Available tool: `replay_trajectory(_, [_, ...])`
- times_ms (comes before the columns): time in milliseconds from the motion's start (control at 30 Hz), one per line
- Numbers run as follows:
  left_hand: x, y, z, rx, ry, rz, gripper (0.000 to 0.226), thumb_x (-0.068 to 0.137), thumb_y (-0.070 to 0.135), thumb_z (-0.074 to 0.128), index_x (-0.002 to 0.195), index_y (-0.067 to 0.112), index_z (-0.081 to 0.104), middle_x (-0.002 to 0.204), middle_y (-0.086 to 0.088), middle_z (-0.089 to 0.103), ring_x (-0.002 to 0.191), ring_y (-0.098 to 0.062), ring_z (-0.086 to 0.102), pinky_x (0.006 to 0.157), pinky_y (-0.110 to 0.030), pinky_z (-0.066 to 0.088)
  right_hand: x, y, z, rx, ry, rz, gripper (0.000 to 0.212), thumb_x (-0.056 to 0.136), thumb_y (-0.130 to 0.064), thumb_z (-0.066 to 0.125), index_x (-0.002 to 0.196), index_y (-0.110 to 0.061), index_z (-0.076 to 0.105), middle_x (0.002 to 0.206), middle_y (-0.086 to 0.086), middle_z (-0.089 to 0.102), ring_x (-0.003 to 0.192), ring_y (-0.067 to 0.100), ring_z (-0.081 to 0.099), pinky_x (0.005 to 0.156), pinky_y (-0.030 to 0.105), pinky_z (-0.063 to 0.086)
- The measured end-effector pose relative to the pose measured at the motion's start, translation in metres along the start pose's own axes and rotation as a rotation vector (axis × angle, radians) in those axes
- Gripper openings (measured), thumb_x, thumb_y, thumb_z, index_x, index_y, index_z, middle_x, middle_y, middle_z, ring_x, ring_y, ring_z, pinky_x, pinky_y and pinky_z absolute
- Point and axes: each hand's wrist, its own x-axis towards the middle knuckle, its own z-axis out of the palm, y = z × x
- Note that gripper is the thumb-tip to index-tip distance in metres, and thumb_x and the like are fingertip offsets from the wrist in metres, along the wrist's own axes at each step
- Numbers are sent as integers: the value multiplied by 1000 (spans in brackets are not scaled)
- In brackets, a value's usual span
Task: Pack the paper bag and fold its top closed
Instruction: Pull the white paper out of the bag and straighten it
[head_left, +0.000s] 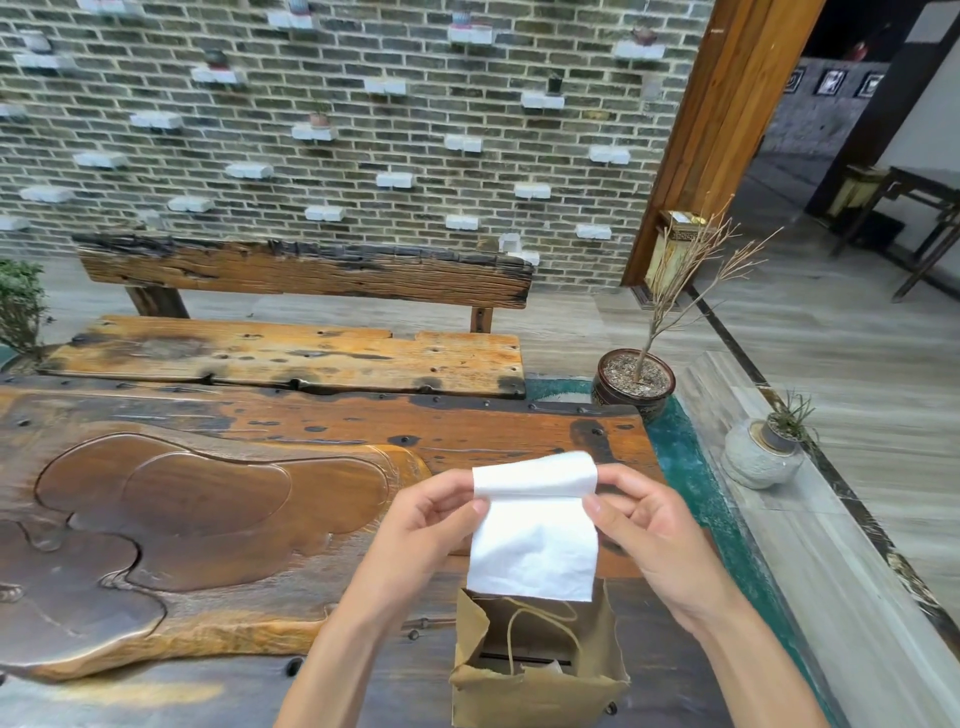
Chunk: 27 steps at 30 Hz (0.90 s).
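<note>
A brown paper bag (540, 691) stands open on the wooden table near its front edge, its twine handles hanging inside the mouth. Something pale lies at the bottom of the bag, too dark to identify. Above the bag hangs a white tissue (535, 540), its top edge curled over. My left hand (431, 525) pinches the tissue's upper left corner and my right hand (649, 535) pinches the upper right corner. The tissue's lower edge hangs just over the bag's far rim.
The carved wooden table (208, 509) stretches left, with a sunken tray shape in its top. A wooden bench (291, 353) stands behind it. A dark pot with a dry twig plant (634, 384) sits at the table's far right corner; a grey stone pot (763, 452) stands on the floor ledge.
</note>
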Motion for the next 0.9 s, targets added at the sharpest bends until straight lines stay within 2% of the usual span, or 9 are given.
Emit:
replay_trajectory(100, [-1, 1, -2, -18, -32, -15, 32, 95, -3, 53, 100, 16, 79, 109, -9, 77, 102, -24, 72, 78, -26, 56, 0, 0, -3, -5, -10, -38, 24, 88, -10, 61, 108, -12, 72, 106, 9, 76, 101, 23, 72, 85, 31, 57])
replay_trajectory(200, [-2, 4, -1, 1, -88, -9, 31, 95, -6, 51, 102, 7, 78, 111, -5, 77, 103, -20, 72, 81, -25, 56, -1, -1, -5, -15, -31, -59, 19, 84, -4, 64, 94, -10, 79, 101, 8, 77, 91, 12, 72, 73, 16, 53])
replay_trajectory(300, [-4, 8, -1, -3, -79, -21, 32, 95, -14, 42, 92, -8, 74, 84, 4, 76, 68, -3, 69, 58, -10, 49, -2, 0, -10, -35, -56, -68, 23, 82, 8, 62, 87, -6, 79, 97, 11, 77, 89, 12, 71, 69, 15, 51])
replay_trajectory(433, [-2, 6, -1, -97, -54, -45, 41, 97, -13, 33, 93, -1, 73, 99, -10, 75, 99, -20, 71, 72, -24, 55, -2, -3, -11, -71, -40, -88, 31, 74, 1, 53, 87, -7, 80, 96, 8, 77, 87, 5, 68, 67, 9, 48])
replay_trajectory(533, [-1, 5, 4, -136, -8, -20, 28, 97, 1, 44, 103, 10, 71, 100, -10, 73, 94, -23, 68, 74, -38, 53, -2, -4, -10, -126, -26, -108, 31, 75, -4, 55, 89, -13, 81, 97, 2, 78, 90, 2, 68, 73, 7, 47])
replay_trajectory(600, [-2, 5, 9, -161, 56, -16, 20, 98, 19, 54, 115, 20, 66, 93, -2, 74, 88, -21, 67, 77, -44, 49, -3, -4, -10, -133, -31, -106, 29, 78, -9, 57, 94, -15, 80, 101, 1, 77, 94, 4, 68, 76, 9, 48])
replay_trajectory(667, [-2, 3, 14, -147, 104, -20, 34, 88, 30, 61, 121, 24, 61, 88, 1, 77, 85, -21, 70, 79, -47, 51, -4, -4, -8, -120, -24, -104, 26, 79, -12, 60, 98, -15, 79, 105, 2, 77, 101, 9, 68, 80, 11, 49])
replay_trajectory(800, [-3, 0, 27, -133, 126, -1, 31, 83, 24, 67, 112, 13, 64, 94, -18, 77, 87, -30, 73, 77, -44, 55, -4, -5, 3, -59, 25, -124, 26, 80, -14, 68, 106, -17, 74, 108, 3, 75, 105, 15, 68, 82, 17, 53])
replay_trajectory(900, [-3, -1, 39, -165, 221, 15, 17, 89, 16, 65, 102, 5, 63, 88, -18, 76, 79, -26, 71, 68, -38, 54, -2, 0, 19, 174, 111, -77, 48, 78, -13, 76, 121, -24, 59, 108, 12, 75, 98, 22, 71, 82, 31, 57])
